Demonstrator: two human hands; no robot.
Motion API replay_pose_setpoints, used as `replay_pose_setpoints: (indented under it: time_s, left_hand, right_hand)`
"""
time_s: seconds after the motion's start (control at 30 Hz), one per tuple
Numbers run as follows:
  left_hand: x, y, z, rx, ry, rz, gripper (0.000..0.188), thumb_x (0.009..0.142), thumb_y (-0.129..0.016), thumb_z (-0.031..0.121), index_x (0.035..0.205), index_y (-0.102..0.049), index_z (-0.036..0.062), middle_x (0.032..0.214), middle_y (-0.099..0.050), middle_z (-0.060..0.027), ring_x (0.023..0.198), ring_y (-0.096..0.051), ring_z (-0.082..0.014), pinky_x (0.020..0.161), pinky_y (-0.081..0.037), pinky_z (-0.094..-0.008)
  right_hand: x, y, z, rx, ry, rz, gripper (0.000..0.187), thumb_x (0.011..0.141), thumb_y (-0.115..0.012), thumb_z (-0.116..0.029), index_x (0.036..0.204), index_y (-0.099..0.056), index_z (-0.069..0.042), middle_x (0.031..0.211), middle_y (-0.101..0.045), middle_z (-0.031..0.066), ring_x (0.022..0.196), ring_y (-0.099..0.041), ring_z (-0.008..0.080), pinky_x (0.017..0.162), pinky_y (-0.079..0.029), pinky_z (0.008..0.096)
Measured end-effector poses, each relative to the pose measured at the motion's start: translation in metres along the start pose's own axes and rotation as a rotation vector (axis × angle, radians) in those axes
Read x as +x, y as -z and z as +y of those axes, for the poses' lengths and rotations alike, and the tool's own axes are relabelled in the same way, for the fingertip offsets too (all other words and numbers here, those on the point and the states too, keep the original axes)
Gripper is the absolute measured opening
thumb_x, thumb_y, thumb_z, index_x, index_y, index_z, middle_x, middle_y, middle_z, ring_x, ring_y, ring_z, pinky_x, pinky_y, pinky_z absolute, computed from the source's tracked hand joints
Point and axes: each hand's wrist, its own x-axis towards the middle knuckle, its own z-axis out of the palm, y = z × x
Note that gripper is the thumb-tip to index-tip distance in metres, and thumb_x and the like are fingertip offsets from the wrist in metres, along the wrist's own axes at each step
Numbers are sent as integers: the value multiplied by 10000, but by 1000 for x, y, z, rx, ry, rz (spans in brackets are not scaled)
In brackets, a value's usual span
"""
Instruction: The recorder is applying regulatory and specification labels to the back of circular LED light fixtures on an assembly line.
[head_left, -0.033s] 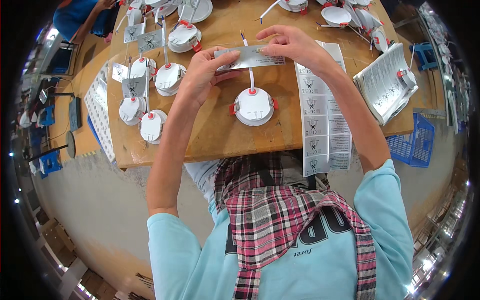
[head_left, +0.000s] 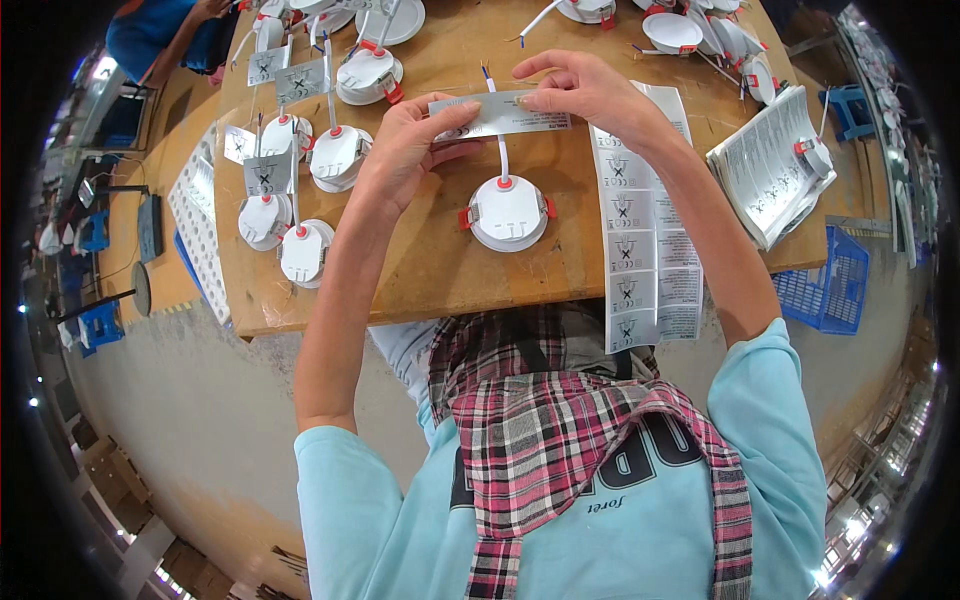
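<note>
A silver printed label (head_left: 540,120) stretches across the white cable (head_left: 504,158) of a round white downlight (head_left: 508,225). The light lies back side up on the table, a red-tipped clip on each side. My left hand (head_left: 408,140) pinches the label's left part between thumb and fingers. On its upper edge, right of the cable, my right hand (head_left: 590,95) grips with the thumb, the index finger stretched out above. Bare wire ends (head_left: 487,75) show beyond the label. Whether the label sticks to the cable I cannot tell.
A label sheet (head_left: 625,250) hangs over the near edge of the wooden table (head_left: 420,290). Right of it lies a label stack (head_left: 760,170) with a small light on top. Labelled downlights (head_left: 340,155) stand at left; more lie at the back. A blue crate (head_left: 825,285) is at right.
</note>
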Motion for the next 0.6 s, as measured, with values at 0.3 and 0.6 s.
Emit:
replay_pose_setpoints:
  time_s: [0.3, 0.6]
  left_hand:
    - [0, -3, 0, -55, -16, -7, 222, 887, -625, 178, 1015, -595, -1, 952, -628, -67, 872, -644, -158, 818, -564, -298]
    - [-1, -3, -3, -44, -15, -3, 234, 890, -621, 193, 1028, -599, 6, 971, -645, -76, 852, -656, -158, 790, -566, -279]
  right_hand:
    - [1, 1, 4, -5, 17, 26, 442, 801, -700, -210, 1164, -568, 4, 754, -596, 20, 720, -534, 92, 654, -390, 234]
    - [-1, -1, 5, 6, 38, 46, 433, 807, -692, -208, 1163, -574, 8, 754, -587, 21, 724, -535, 93, 651, -396, 235]
